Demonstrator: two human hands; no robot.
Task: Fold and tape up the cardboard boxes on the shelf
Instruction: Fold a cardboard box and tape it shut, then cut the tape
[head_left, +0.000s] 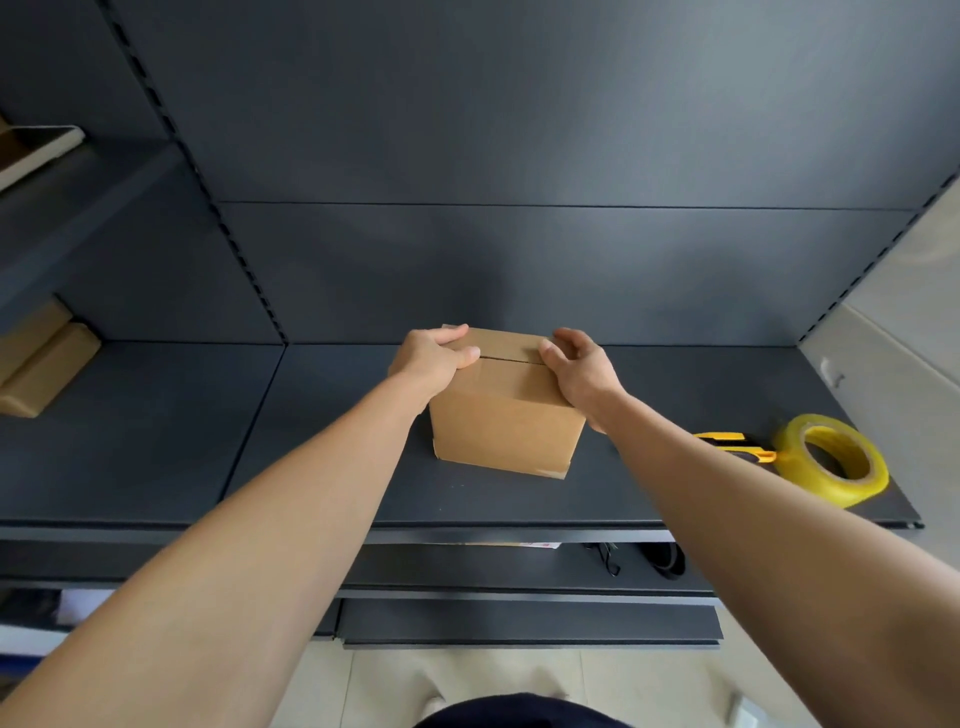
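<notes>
A small brown cardboard box stands upright on the dark shelf, its two top flaps folded down with a seam between them. My left hand grips the box's top left edge, thumb on the near flap and fingers curled over the far flap. My right hand holds the top right edge, thumb pressing at the seam and fingers curled over the far corner. A roll of yellowish clear tape lies on the shelf to the right. A yellow and black utility knife lies just left of the roll.
Flat cardboard pieces lie on the neighbouring shelf at far left. The shelf's front edge runs below the box, with lower shelves beneath holding dark items. A pale wall bounds the right side.
</notes>
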